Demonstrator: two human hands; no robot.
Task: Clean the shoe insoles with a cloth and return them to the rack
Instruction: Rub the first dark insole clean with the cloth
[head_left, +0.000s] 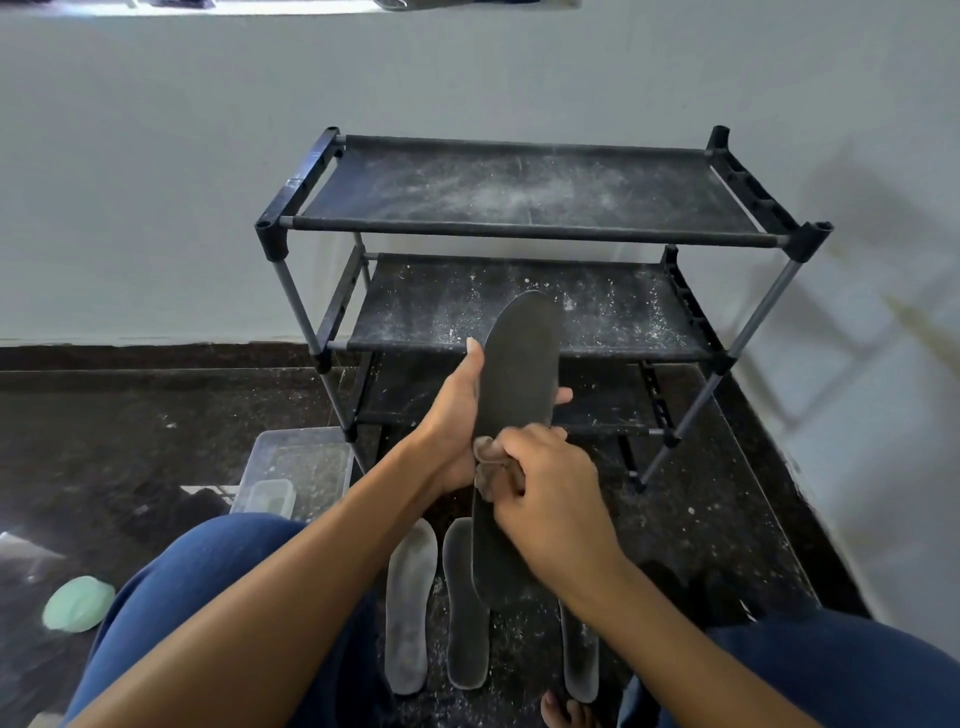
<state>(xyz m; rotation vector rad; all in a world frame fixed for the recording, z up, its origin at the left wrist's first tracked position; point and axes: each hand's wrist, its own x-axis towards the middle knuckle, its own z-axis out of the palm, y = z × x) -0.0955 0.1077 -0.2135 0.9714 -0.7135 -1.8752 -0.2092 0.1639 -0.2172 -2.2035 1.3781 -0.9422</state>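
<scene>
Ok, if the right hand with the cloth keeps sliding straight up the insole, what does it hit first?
Probably the left hand's fingers, wrapped round the dark insole just ahead of the right hand and cloth; depth is uncertain.

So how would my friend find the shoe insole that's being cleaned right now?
Find the black rack by the wall. In front of it, the left hand holds up a dark insole while the right hand rubs it with a cloth. The other insoles lie flat on the floor.
</scene>
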